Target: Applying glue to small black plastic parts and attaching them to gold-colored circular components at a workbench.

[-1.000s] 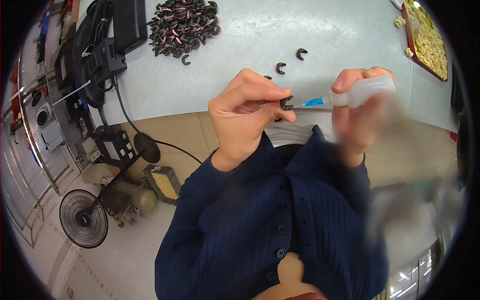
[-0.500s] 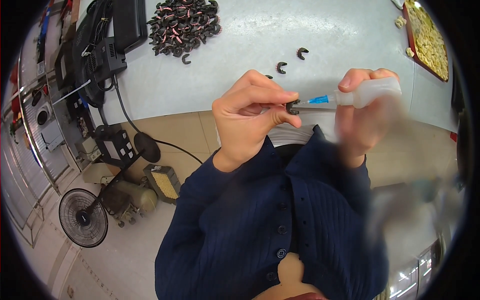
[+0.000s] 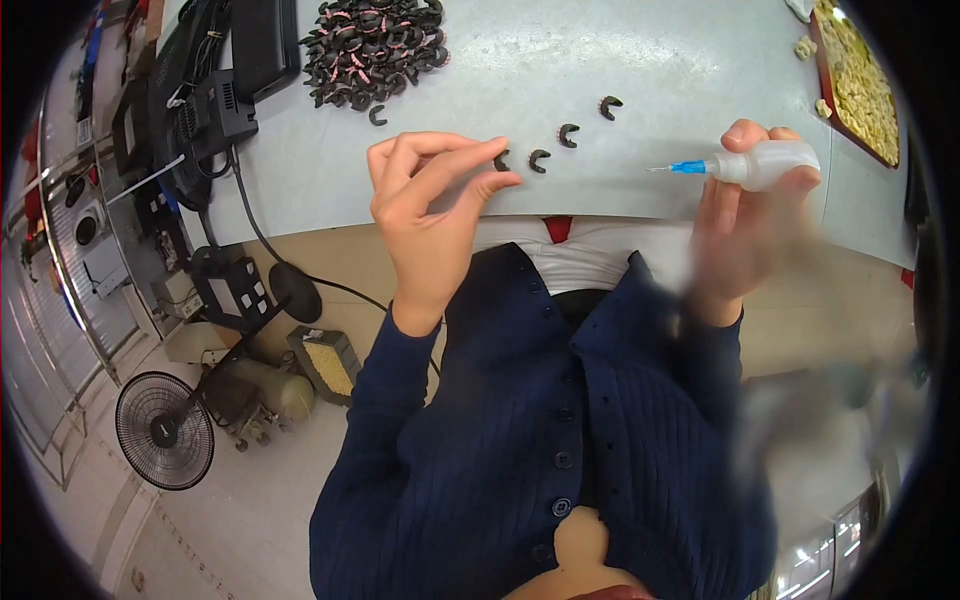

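My left hand (image 3: 425, 200) is over the table's near edge. Its thumb and forefinger close round a small black C-shaped piece (image 3: 503, 160), largely covered by the fingertips. Just to the right, three more such pieces lie apart in a slanting row: a near piece (image 3: 540, 161), a middle piece (image 3: 568, 135) and a far piece (image 3: 610, 107). My right hand (image 3: 735, 215) grips a translucent white squeeze bottle (image 3: 765, 165), tilted nearly level. Its blue needle tip (image 3: 688, 167) points left, clear of the pieces. A blur covers part of that hand.
A heap of black-and-pink C-shaped pieces (image 3: 370, 55) lies at the far left, with one loose piece (image 3: 377, 115) before it. Black devices (image 3: 225, 115) with cables stand left of it. A red-rimmed tray (image 3: 858, 90) of pale yellowish bits is at far right. A fan (image 3: 165, 430) stands lower left.
My left hand has carried the piece left and away from the needle, down to the row on the table. My right hand has drawn the bottle slightly right.
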The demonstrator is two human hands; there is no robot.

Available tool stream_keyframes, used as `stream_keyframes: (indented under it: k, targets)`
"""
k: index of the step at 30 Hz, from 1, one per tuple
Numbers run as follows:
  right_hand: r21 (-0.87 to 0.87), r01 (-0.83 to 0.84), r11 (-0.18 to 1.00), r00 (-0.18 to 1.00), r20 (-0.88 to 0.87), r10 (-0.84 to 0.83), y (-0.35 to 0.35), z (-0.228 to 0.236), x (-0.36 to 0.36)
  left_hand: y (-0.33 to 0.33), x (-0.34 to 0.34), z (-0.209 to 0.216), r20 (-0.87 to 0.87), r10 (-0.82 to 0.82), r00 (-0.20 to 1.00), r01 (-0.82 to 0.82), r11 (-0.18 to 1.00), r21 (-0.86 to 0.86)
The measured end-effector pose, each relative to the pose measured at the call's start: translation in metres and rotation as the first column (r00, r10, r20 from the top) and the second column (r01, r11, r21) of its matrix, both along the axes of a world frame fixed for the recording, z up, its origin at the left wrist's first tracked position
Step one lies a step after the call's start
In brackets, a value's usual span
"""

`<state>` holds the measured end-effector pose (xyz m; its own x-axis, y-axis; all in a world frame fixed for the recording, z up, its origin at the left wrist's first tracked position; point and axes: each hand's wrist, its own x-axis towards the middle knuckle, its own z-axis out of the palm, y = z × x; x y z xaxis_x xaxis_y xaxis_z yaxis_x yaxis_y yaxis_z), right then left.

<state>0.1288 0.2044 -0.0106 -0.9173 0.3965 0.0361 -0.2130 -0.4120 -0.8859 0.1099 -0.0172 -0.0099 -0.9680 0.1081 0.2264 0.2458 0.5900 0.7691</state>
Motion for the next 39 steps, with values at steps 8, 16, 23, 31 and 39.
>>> stream_keyframes:
  k: [8,16,23,31,39]
  targets:
    - [-0.042,0.057,0.997,0.997,-0.047,-0.059,0.002,-0.010,-0.001,-0.017,-0.006,0.004,-0.113,-0.024,0.993,-0.011,0.954,-0.300]
    - [-0.034,0.074,0.997,0.997,-0.036,-0.075,0.006,-0.008,-0.002,-0.048,-0.037,0.001,-0.205,0.123,0.971,-0.167,0.962,-0.215]
    - [-0.009,0.071,0.997,0.997,-0.020,-0.071,0.004,-0.010,-0.002,-0.052,-0.032,0.001,-0.168,0.073,0.983,-0.110,0.969,-0.220]
    - [0.000,0.045,0.999,0.999,0.007,-0.045,0.004,-0.010,-0.003,-0.067,-0.035,0.003,-0.112,-0.121,0.986,0.103,0.982,-0.159]
    - [-0.014,0.038,0.999,0.999,0.013,-0.037,0.002,-0.011,-0.003,-0.071,-0.033,0.005,-0.145,-0.182,0.973,0.140,0.955,-0.261]
